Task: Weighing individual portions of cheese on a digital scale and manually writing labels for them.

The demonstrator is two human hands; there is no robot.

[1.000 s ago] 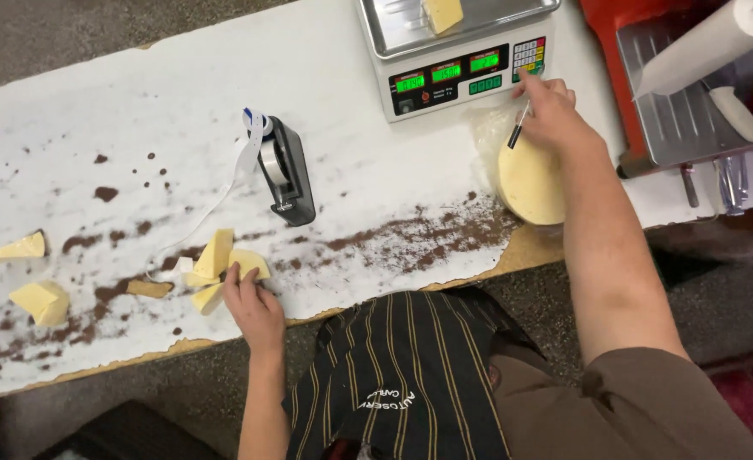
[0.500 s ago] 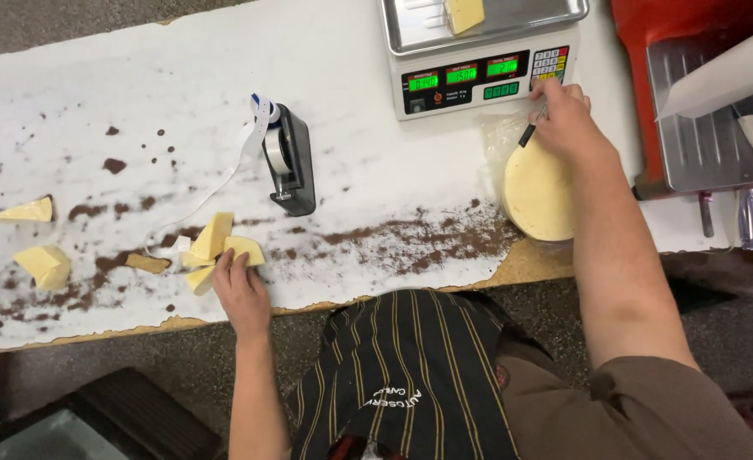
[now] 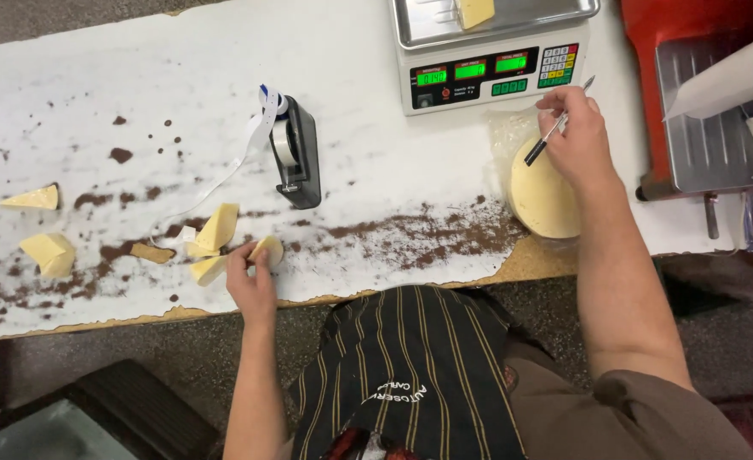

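My left hand (image 3: 251, 279) rests at the table's near edge with its fingers closed on a small wedge of pale yellow cheese (image 3: 267, 250). Two more wedges lie beside it: a taller wedge (image 3: 217, 227) and a low wedge (image 3: 207, 270). My right hand (image 3: 574, 136) holds a pen (image 3: 557, 129) over a round wheel of cheese (image 3: 540, 198) in clear wrap. Just beyond it stands a digital scale (image 3: 489, 70) with green displays and a cheese piece (image 3: 476, 11) on its steel pan.
A black tape dispenser (image 3: 296, 153) with a loose label strip stands mid-table. Two cheese wedges (image 3: 44, 252) lie at far left. Dark crumbs litter the white paper cover (image 3: 376, 170). A red slicing machine (image 3: 709, 111) and a paper roll (image 3: 730, 81) sit at the right.
My right hand has drawn back from the scale's keypad and now holds the pen above the cheese wheel. My left hand has stayed on the wedges and now grips one.
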